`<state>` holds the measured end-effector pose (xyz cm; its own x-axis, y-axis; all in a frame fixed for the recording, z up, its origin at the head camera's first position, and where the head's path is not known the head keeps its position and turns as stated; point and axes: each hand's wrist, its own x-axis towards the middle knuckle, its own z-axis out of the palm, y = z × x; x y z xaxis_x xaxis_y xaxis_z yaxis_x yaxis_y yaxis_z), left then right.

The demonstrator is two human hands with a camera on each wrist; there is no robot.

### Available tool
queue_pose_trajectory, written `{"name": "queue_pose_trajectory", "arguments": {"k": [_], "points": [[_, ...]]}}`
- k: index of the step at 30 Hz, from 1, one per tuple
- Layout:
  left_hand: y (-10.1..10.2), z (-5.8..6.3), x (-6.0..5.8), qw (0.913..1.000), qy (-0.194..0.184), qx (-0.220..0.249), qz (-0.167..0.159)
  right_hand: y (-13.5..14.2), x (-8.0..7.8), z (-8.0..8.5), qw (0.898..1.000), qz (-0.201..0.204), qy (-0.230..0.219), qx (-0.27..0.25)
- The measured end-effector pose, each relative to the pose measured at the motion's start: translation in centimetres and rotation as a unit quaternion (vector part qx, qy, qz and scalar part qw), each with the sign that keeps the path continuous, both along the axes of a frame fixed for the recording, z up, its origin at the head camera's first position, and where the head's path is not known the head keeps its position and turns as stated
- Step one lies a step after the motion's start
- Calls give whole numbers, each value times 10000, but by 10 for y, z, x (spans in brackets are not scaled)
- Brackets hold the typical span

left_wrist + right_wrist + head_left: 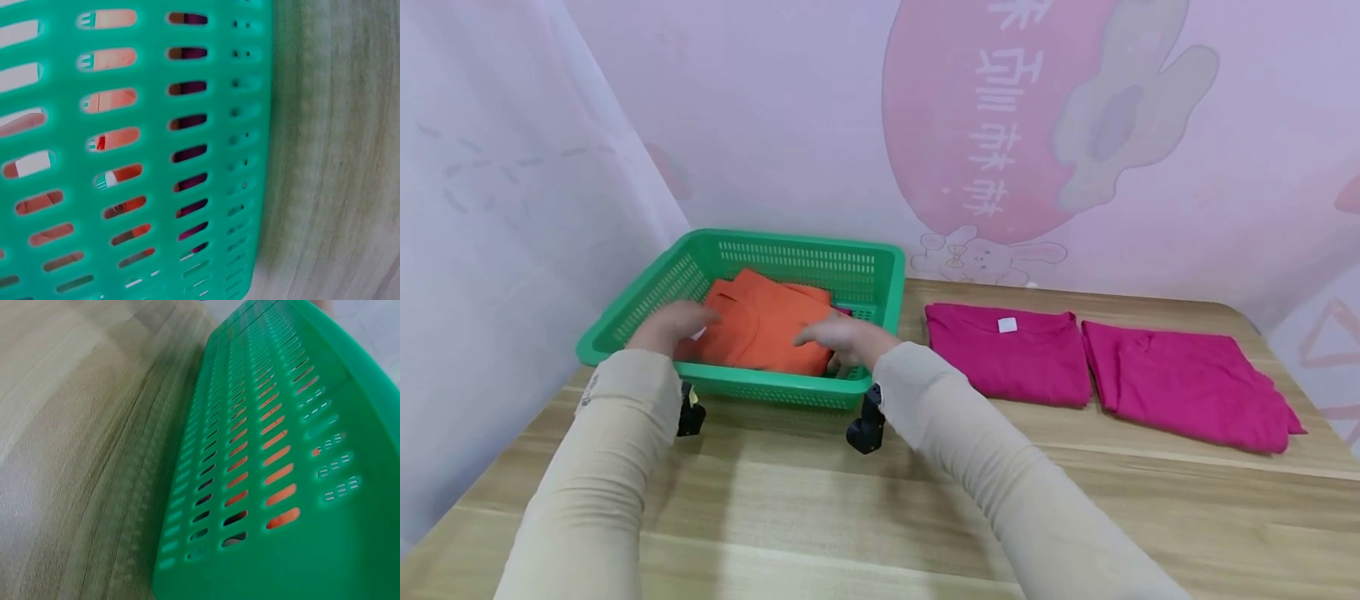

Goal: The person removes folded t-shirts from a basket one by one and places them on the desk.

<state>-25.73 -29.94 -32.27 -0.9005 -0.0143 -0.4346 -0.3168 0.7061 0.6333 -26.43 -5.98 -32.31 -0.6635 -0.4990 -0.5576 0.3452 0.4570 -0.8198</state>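
Note:
An orange folded T-shirt [767, 321] lies in a green slotted plastic basket [811, 247] on the left part of the table. My left hand [679, 323] reaches over the near rim at the shirt's left edge, fingers loosely extended. At the shirt's right side is my right hand [847, 335], its thumb and fingers spread apart; some fingertips are hidden below. A bit of magenta cloth [844, 311] shows under the orange shirt. In both wrist views the basket wall [153, 150] blocks the hands, and orange cloth [282, 495] shows through its slots.
Two magenta folded garments lie right of the basket: one with a white label [1011, 354], another [1195, 383] beside it. The wooden table [820, 517] backs onto a printed pink curtain [775, 117]. Black wrist devices [867, 425] hang in front of the basket.

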Motion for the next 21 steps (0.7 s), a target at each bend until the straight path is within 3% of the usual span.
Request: {"name": "queue_pose_trajectory", "arguments": {"k": [2,7,9,17,21], "points": [[0,0,0,10000,-19,16,-78,0,0,0,9997,-129,-135,-172],[-2,0,1,9999,-11,38,-154,1,0,0,9931,-889,-415,-643],[-2,-1,0,9998,3,62,-163,1,-1,0,9915,-985,-436,-728],[-1,0,2,9997,-21,109,-217,1,1,0,9995,-36,-174,-278],[-1,1,2,9997,9,63,-251,2,1,1,9996,-81,95,-261]]}}
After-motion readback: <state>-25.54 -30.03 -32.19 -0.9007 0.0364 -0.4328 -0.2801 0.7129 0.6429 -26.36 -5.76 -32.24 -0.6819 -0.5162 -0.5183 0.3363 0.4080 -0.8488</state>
